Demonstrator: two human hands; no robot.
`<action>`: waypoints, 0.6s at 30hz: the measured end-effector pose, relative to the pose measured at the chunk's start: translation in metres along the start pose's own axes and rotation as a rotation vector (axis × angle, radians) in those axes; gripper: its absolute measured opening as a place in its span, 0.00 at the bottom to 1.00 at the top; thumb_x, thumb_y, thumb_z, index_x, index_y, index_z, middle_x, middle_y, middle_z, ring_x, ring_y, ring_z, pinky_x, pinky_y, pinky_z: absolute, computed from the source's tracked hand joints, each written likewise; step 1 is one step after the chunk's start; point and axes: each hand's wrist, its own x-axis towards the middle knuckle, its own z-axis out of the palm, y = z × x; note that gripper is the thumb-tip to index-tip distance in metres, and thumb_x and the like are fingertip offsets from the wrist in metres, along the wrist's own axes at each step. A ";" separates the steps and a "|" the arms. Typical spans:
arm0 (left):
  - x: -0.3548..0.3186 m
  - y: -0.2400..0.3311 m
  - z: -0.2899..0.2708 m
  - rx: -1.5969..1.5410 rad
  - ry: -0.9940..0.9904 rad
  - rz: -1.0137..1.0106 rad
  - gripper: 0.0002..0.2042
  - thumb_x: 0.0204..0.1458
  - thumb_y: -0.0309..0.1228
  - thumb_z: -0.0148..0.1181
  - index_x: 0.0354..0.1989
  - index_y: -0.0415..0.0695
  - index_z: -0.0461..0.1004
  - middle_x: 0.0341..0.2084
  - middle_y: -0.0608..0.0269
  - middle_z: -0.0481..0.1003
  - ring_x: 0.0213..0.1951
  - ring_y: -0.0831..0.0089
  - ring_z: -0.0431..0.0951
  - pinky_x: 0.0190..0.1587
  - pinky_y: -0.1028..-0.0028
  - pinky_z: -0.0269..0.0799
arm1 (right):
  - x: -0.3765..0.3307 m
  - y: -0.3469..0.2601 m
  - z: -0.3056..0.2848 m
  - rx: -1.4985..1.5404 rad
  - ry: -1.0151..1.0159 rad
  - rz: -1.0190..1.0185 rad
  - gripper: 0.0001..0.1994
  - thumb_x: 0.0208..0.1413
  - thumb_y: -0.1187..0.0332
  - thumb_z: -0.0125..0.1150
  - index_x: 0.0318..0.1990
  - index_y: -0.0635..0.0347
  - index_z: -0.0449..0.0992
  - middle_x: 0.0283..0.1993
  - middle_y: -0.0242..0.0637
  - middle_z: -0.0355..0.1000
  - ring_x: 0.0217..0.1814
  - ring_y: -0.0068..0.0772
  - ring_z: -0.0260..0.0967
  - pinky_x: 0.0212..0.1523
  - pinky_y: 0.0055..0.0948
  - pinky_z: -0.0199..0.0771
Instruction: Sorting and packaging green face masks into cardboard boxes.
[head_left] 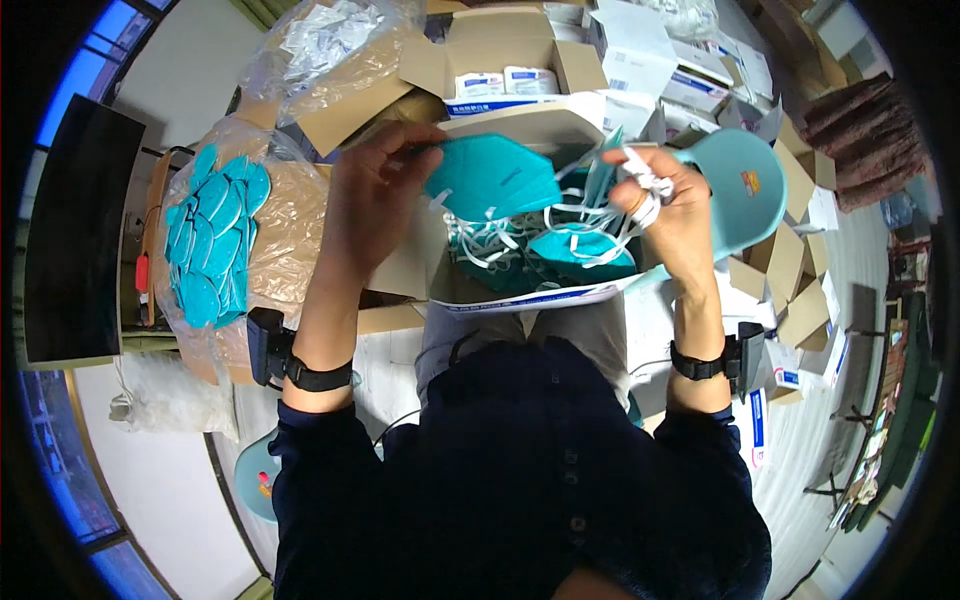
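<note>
Teal mask (pixel 492 178) hangs above the cardboard box (pixel 540 120), edge pinched between fingers of the left hand (pixel 388 172); those of the right hand (pixel 684 205) curl closed around white straps (pixel 652 183). Probably light and springy, it may dent; the rim suits gripping.

Middle of your view moderately bright; raised teal mask (pixel 495 180) well lit, edges readable. Windows (pixel 65 450) on your left glow blue. Glints on plastic sheeting (pixel 288 225). Your dark shirt (pixel 500 460) swallows detail. Fisheye bows straight edges; black vignette at rim; fine detail soft far right.
</note>
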 end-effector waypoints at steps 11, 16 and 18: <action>0.001 0.001 0.041 -0.433 0.115 -0.054 0.15 0.47 0.26 0.68 0.40 0.35 0.71 0.32 0.55 0.77 0.32 0.77 0.77 0.36 0.77 0.74 | 0.013 -0.025 0.041 -0.048 0.077 -0.071 0.11 0.58 0.64 0.63 0.31 0.64 0.79 0.21 0.20 0.67 0.23 0.09 0.55 0.23 0.16 0.53; -0.005 -0.005 0.033 -0.378 -0.100 -0.205 0.10 0.51 0.27 0.65 0.40 0.37 0.75 0.28 0.65 0.77 0.31 0.84 0.75 0.34 0.82 0.69 | 0.015 -0.027 0.036 -0.058 0.129 -0.027 0.11 0.58 0.64 0.63 0.32 0.64 0.80 0.21 0.20 0.68 0.22 0.09 0.55 0.22 0.15 0.52; -0.008 -0.011 0.032 -0.364 -0.218 -0.229 0.09 0.53 0.29 0.64 0.39 0.38 0.77 0.28 0.68 0.77 0.29 0.85 0.72 0.33 0.83 0.67 | 0.020 -0.019 0.032 -0.018 0.176 -0.004 0.11 0.58 0.64 0.63 0.31 0.64 0.80 0.21 0.19 0.67 0.21 0.09 0.54 0.21 0.15 0.51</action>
